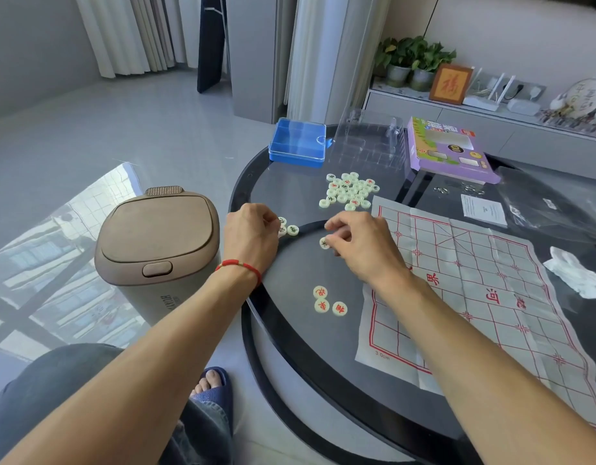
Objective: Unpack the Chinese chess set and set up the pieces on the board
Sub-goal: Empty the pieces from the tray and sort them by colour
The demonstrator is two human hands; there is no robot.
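Note:
A creased paper chess board [484, 297] with red lines lies flat on the right of the round glass table [290, 347]. A heap of several cream round pieces [350, 191] sits behind my hands. Three red-marked pieces [327, 302] lie in a small group near the front. My left hand [253, 234] pinches pieces at its fingertips, beside a small cluster of black-marked pieces [291, 229]. My right hand [360, 243] pinches one piece [323, 243] against the glass, just left of the board's corner.
A blue plastic case [298, 142], a clear plastic tray [370, 142] and a purple game box [447, 149] stand at the table's back. A leaflet [482, 209], dark plastic bag [558, 209] and crumpled tissue [575, 273] lie right. A brown-lidded bin [159, 239] stands on the floor left.

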